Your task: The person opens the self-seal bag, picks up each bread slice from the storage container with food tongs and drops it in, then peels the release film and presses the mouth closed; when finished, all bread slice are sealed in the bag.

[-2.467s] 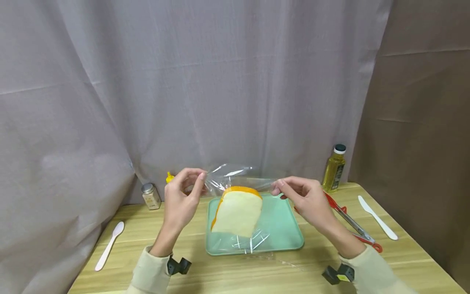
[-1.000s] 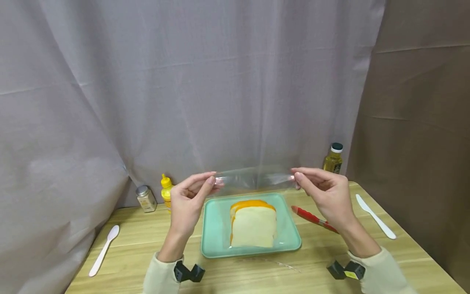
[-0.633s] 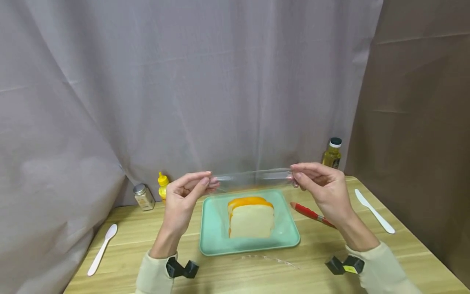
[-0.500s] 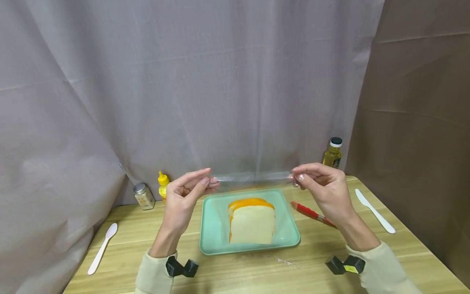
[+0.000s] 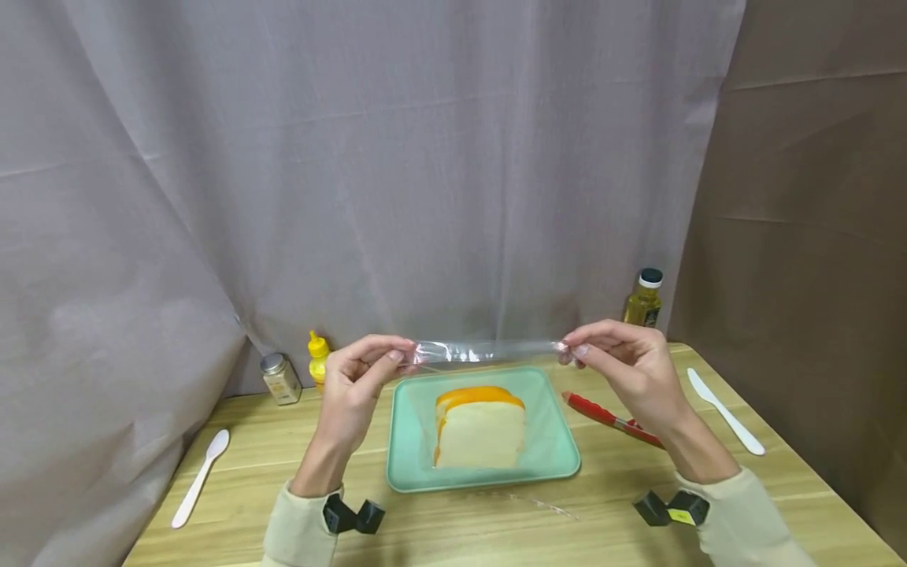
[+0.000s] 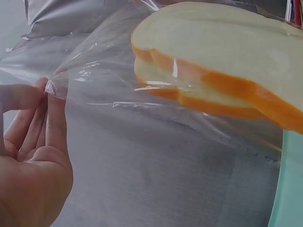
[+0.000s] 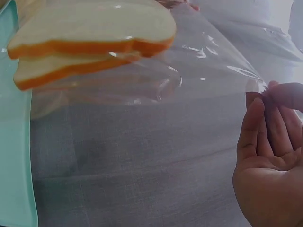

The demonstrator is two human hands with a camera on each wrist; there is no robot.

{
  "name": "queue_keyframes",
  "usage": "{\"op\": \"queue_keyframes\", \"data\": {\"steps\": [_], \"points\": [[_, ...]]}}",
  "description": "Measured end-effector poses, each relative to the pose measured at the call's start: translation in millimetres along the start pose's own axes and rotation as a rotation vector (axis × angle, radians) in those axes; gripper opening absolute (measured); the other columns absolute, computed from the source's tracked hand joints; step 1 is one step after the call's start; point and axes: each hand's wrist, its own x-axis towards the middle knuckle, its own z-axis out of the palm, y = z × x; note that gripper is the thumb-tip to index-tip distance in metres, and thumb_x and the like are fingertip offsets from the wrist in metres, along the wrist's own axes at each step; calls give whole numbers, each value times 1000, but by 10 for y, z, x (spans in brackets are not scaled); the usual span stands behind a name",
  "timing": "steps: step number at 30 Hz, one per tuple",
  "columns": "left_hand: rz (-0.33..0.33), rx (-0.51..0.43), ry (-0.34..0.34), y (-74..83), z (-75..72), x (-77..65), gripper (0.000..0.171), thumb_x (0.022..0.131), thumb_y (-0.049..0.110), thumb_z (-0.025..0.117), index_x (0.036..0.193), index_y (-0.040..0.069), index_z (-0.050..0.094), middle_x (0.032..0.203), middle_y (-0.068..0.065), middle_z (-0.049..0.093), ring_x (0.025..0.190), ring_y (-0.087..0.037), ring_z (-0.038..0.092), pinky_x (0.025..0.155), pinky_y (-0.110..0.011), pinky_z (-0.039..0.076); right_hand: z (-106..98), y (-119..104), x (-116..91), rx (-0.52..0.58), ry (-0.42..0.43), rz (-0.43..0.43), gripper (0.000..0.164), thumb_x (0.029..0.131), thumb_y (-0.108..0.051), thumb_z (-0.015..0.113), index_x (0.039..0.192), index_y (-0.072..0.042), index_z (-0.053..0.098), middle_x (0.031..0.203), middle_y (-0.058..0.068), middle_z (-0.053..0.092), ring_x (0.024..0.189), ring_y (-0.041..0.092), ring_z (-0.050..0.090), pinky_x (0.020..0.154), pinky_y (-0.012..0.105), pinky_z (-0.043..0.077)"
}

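Two slices of bread (image 5: 482, 433) with orange crusts, one against the other, sit inside a clear plastic bag (image 5: 489, 351). In the head view the bag hangs over the mint-green tray (image 5: 411, 472). Whether it touches the tray I cannot tell. My left hand (image 5: 354, 386) pinches the bag's left top corner between thumb and fingers. At the other corner my right hand (image 5: 631, 370) pinches the plastic the same way. The bag's top edge is stretched flat between them. Both wrist views show the pinched film, with the left hand (image 6: 38, 156) and right hand (image 7: 270, 156) beside the bread.
On the left are a white spoon (image 5: 201, 479), a seasoning jar (image 5: 281, 379) and a yellow squeeze bottle (image 5: 319, 354). Right of the tray lie red-handled tongs (image 5: 595, 411), a white knife (image 5: 726, 413) and an oil bottle (image 5: 642, 299). A clear strip (image 5: 542, 504) lies in front.
The hands have moved apart and pulled the bag's top edge flat. The bread, tilted at first, now hangs straighter and further right. Over the last half second the hands barely moved.
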Motion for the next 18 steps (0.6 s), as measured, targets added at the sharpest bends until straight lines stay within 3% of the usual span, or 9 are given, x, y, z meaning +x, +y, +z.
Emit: {"op": "queue_keyframes", "data": {"steps": [5,9,13,18], "points": [[-12,-28,8,14,7,-7,31,108,-4,51,114,9,79,113,-3,82,104,-14,78,94,-34,67,-23,20,2,25,-40,-22,33,98,24,48,114,10,73,111,10,84,99,19,80,83,26,65],[-29,54,59,24,17,-8,18,105,-1,65,109,8,80,106,-2,84,96,-14,80,89,-33,68,-17,8,16,22,-63,-35,36,101,21,41,115,11,73,113,11,83,100,20,78,79,27,60],[-71,112,87,42,22,-7,11,98,-2,76,108,1,79,101,-5,85,90,-19,82,86,-36,69,-8,-51,6,-111,-15,41,24,102,15,55,113,7,75,108,7,84,95,18,79,80,23,62],[-120,127,56,72,11,-17,21,95,-2,79,114,-10,75,104,-9,85,94,-23,83,90,-42,68,-14,-109,-12,-282,50,188,17,95,7,77,112,1,77,103,1,85,90,17,81,81,26,67]]}}
